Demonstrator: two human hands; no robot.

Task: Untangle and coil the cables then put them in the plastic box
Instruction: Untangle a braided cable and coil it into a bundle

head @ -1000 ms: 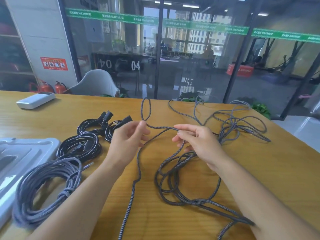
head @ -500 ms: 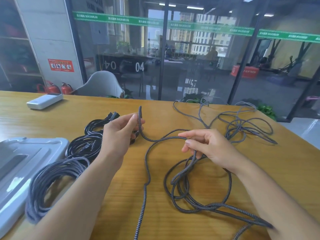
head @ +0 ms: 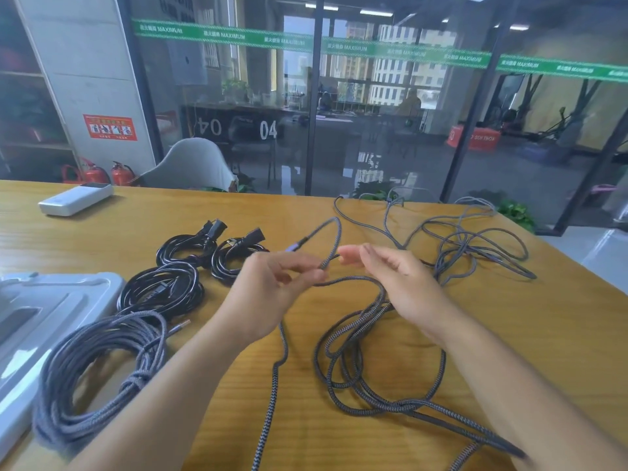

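The braided cable [head: 339,365] lies loose in front of you on the wooden table [head: 509,334], grey and black in a herringbone weave, its strands looping over one another between your forearms and running off the near edge of the view; one strand rises to your left hand [head: 272,287], whose thumb and fingertips pinch it, and from that pinch the cable arches up and over to a plug end with a pale metallic sleeve [head: 295,247]; your right hand [head: 397,280] hovers just beside the arch with its fingers spread and loose, though several strands pass under its palm and I cannot tell whether it touches them. To your left sits a finished coil of grey braided cable [head: 95,375], resting partly against the pale plastic box [head: 57,300] at the table's left edge; just beyond it lie three coils of glossy black cable [head: 163,290], two ending in black plugs. Further right a second tangle of thin grey cable [head: 475,246] sprawls toward the far edge; far left lies a white power bank [head: 76,198]. Beyond the table, the glass wall carries a green strip [head: 339,47] reading "MAXIMUM" repeatedly, and a white "04" [head: 268,130], with its mirrored twin beside it; a red sign hangs on the pillar, its writing too small to read.
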